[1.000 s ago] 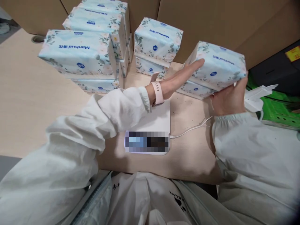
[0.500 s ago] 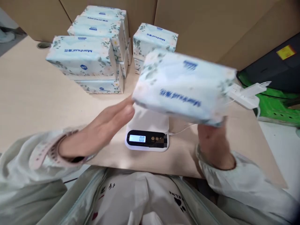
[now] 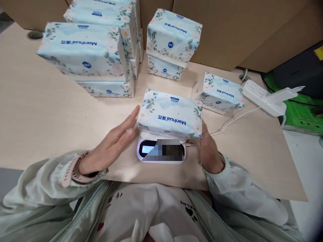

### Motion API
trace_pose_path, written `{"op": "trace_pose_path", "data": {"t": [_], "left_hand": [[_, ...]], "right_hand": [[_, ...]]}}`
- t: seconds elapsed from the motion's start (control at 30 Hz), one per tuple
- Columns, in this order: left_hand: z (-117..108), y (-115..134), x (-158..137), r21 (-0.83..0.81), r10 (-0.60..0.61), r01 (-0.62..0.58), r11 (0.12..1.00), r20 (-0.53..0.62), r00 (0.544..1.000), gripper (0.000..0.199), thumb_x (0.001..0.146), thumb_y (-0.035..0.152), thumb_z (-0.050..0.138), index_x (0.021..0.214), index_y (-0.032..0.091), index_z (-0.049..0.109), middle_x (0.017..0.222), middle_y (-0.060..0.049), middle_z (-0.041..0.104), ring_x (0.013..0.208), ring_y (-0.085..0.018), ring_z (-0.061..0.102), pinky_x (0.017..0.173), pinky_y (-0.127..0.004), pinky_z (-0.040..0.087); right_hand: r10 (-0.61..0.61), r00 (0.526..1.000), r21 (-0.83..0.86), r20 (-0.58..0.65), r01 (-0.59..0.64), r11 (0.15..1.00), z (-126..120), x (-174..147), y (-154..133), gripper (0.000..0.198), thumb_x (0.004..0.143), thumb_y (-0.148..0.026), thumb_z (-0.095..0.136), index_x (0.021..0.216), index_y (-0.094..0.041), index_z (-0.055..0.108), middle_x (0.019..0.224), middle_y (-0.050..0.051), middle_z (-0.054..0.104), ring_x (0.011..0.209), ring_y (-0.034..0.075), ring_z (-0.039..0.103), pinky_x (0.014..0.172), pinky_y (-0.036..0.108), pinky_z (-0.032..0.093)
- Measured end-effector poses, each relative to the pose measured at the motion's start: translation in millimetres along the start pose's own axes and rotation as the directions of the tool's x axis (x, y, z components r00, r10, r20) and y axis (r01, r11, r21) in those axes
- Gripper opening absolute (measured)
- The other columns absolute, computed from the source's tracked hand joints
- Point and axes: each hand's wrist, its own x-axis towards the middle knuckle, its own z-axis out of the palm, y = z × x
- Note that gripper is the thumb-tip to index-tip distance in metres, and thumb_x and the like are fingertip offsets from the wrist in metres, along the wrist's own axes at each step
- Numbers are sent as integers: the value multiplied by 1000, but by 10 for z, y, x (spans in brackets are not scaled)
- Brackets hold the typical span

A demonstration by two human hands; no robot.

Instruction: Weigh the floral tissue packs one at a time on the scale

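A blue-and-white floral tissue pack (image 3: 171,112) sits over the white kitchen scale (image 3: 140,158), covering most of its platform. The scale's display is lit, but part of its panel is blurred out. My left hand (image 3: 111,146) is open, fingers straight and together, with the fingertips at the pack's left side. Contact there is hard to make out. On the other side, my right hand (image 3: 210,149) holds the pack's right end, its fingers mostly hidden behind the pack.
Several similar packs (image 3: 83,53) are stacked at the back left. Two more packs (image 3: 174,37) stand stacked at the back middle, and a single pack (image 3: 220,92) lies to the right. Beyond it are a white power strip (image 3: 264,97) with a cable and a green crate (image 3: 305,114).
The tissue pack has come down and left onto the scale with my right hand. My left hand stays flat beside it. The single pack at right has come into sight.
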Motion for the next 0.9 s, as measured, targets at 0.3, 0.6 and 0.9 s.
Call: {"op": "trace_pose_path", "data": {"t": [0.3,0.6,0.9], "left_hand": [[20,-190,66,-184,77,-154,971,-368,927,44,110,43,66,152,31,75,161,-3,69,158,-34,59,138,-53,47],[0,-226,141,-165,150,-230,959,-391,908,38,109,36,60,137,26,85,146,-5,79,143,-26,72,117,-35,63],[41,-310,276,-146,205,-302,942,-462,863,42,111,47,55,130,28,87,137,-5,83,131,-26,79,108,-36,68]], "right_hand": [[-308,804,-60,-508,324,944,-45,68,-167,34,108,-37,59,128,-34,86,103,3,87,91,28,76,79,48,57],[-398,714,-80,-577,435,897,25,137,-92,34,105,-33,57,117,-28,89,78,5,77,68,26,68,50,40,47],[-456,757,-209,-468,406,889,-89,71,-126,30,101,-22,65,124,-29,84,89,5,79,79,24,75,62,41,57]]}}
